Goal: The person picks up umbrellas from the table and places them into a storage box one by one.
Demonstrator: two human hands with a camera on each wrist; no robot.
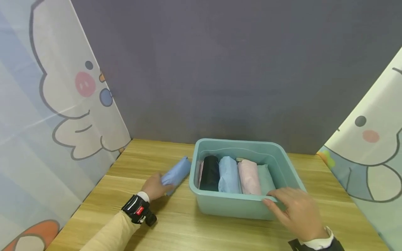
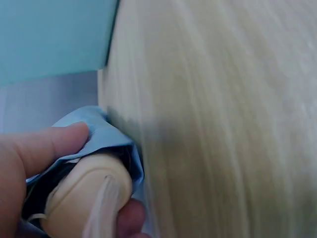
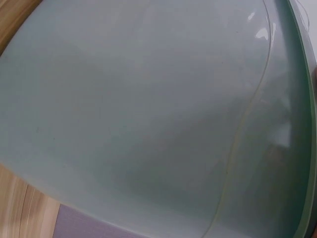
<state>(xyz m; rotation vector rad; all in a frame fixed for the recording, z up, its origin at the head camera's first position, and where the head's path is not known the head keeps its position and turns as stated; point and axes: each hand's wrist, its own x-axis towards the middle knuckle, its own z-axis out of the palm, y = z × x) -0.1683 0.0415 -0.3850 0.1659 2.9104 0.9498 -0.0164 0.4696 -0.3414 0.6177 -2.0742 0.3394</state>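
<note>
My left hand [image 1: 156, 187] grips a folded blue umbrella [image 1: 176, 172] lying on the table, left of a teal plastic bin [image 1: 232, 207]. In the left wrist view, the thumb presses the blue cloth, and the umbrella's rounded beige handle end [image 2: 89, 193] with a pale strap shows between thumb and fingers. My right hand [image 1: 298, 211] holds the bin's front right rim, thumb outside and fingers over the edge. Inside the bin lie a black roll [image 1: 209, 174], a light blue one [image 1: 229, 176], a pink one [image 1: 249, 177] and a pale green one [image 1: 265, 178], side by side.
The wooden table [image 1: 176, 223] carries the bin. A dark grey panel [image 1: 220, 76] rises behind it. Cartoon-printed cloths stand on the left [image 1: 47, 167] and the right [image 1: 377, 174]. Bare bin floor and wall fill most of the right wrist view.
</note>
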